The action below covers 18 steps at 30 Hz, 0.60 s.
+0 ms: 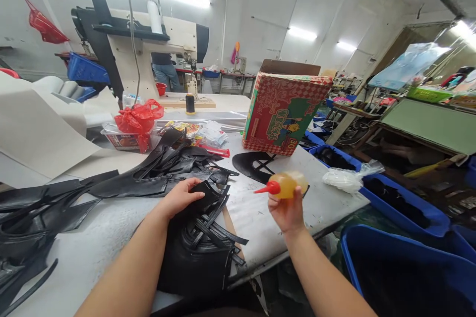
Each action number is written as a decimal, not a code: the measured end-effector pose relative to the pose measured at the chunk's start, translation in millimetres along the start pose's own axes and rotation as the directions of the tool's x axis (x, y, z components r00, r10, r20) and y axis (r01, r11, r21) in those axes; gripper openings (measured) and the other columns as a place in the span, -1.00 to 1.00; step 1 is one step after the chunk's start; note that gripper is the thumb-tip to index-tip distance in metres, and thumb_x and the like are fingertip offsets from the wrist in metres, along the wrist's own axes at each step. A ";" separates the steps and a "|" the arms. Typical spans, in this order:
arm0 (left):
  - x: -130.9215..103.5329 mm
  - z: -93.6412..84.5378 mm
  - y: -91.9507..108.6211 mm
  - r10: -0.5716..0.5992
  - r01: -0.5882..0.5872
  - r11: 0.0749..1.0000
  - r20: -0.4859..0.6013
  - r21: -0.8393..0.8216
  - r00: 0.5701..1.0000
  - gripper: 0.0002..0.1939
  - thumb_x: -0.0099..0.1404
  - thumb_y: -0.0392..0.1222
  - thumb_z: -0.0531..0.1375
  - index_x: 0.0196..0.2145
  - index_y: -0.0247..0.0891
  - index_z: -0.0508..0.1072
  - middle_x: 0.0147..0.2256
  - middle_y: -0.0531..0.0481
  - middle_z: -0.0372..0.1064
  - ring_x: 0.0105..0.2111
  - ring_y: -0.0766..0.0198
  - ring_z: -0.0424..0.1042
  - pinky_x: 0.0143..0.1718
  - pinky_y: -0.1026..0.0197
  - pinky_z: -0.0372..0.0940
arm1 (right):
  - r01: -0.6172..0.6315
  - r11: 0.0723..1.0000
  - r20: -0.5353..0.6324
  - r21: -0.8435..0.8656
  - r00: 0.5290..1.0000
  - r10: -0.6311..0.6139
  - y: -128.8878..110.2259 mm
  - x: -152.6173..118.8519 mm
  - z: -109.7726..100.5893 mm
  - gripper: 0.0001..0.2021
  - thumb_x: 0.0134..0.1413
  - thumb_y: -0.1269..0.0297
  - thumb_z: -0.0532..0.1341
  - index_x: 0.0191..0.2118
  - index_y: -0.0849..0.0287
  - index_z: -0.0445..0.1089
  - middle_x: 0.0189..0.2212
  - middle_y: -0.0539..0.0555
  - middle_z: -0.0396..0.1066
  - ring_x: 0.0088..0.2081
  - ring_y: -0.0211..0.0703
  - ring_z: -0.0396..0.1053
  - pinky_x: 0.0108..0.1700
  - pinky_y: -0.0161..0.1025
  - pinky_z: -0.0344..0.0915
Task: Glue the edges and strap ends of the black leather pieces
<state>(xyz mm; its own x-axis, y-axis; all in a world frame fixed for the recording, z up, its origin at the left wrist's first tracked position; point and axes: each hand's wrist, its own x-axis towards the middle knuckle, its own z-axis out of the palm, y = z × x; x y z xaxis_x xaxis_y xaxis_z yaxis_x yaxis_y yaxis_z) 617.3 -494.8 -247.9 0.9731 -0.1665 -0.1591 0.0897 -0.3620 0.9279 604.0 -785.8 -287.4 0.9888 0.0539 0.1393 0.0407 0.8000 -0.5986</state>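
Observation:
My right hand (285, 212) is wrapped around a squeeze bottle (287, 185) of yellowish liquid, its red pointed nozzle aimed left. The bottle is held above the white worktop (256, 228). My left hand (184, 198) grips the upper edge of a black leather strap piece (204, 237), thumb on top; some of its fingers are hidden. This piece has crossed straps and hangs over the table's near edge. More black leather pieces (148, 176) lie heaped to the left. One curved black piece (253, 166) rests behind the bottle, in front of the box.
A red patterned carton (288, 114) stands at the back right. Behind is a sewing machine (163, 42) with a black thread spool (190, 104). A red bag (139, 121) sits on a tub. Blue bins (405, 252) line the right; a person (166, 72) stands in the background.

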 end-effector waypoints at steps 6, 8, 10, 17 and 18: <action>-45.3 -27.3 17.2 0.106 0.101 0.696 -0.240 0.711 0.965 -0.47 0.04 -0.04 0.12 -0.02 -0.26 0.34 0.05 -0.19 0.32 0.05 -0.01 0.28 0.05 0.05 0.15 | -0.025 0.937 -0.125 0.347 0.989 0.073 -16.0 -62.2 -23.0 -0.43 -0.43 0.00 0.47 -0.24 0.17 0.37 -0.41 -0.02 0.42 -0.62 -0.50 0.18 -0.63 -0.56 0.25; -67.5 -39.8 12.5 -0.044 0.182 0.637 -0.201 0.749 0.979 -0.39 -0.01 0.08 0.13 -0.02 -0.29 0.34 0.01 -0.21 0.35 -0.01 -0.05 0.34 -0.02 0.06 0.21 | 0.023 0.934 -0.226 0.357 0.972 0.062 -28.2 -77.3 -32.4 -0.42 -0.49 0.04 0.49 -0.26 0.20 0.38 -0.44 0.01 0.42 -0.63 -0.48 0.19 -0.64 -0.55 0.26; -85.0 -47.1 2.9 -0.172 0.257 0.576 -0.193 0.776 0.966 -0.29 -0.10 0.13 0.16 -0.04 -0.37 0.36 -0.03 -0.29 0.37 -0.04 -0.11 0.36 -0.04 0.05 0.23 | 0.087 0.936 -0.316 0.341 0.948 0.027 -40.5 -88.1 -39.8 -0.39 -0.55 0.06 0.51 -0.25 0.20 0.39 -0.46 0.02 0.41 -0.64 -0.46 0.19 -0.65 -0.53 0.26; -96.3 -53.8 -20.7 -0.197 0.350 0.556 -0.289 0.754 0.937 -0.33 -0.20 0.03 0.07 -0.13 -0.43 0.37 -0.08 -0.37 0.40 -0.07 -0.11 0.39 -0.04 0.05 0.25 | 0.275 0.916 -0.444 0.293 0.887 -0.124 -58.2 -90.3 -50.6 -0.30 -0.64 0.04 0.52 -0.20 0.15 0.39 -0.44 0.00 0.42 -0.63 -0.45 0.18 -0.67 -0.50 0.27; -95.1 -59.6 -20.6 -0.167 0.337 0.581 -0.297 0.741 0.940 -0.39 -0.20 0.04 0.06 -0.19 -0.35 0.39 -0.12 -0.31 0.44 -0.10 -0.10 0.41 -0.07 0.04 0.27 | 0.289 0.914 -0.443 0.284 0.885 -0.142 -58.7 -88.2 -50.8 -0.29 -0.64 0.03 0.51 -0.19 0.14 0.39 -0.44 0.00 0.43 -0.63 -0.45 0.18 -0.67 -0.50 0.27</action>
<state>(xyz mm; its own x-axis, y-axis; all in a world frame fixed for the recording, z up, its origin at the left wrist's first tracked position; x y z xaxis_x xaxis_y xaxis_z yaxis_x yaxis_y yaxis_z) 535.6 -416.9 -231.8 0.9629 0.1763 -0.2042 0.2232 -0.9459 0.2357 521.7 -867.9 -304.7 0.9332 -0.3306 -0.1407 0.2820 0.9166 -0.2836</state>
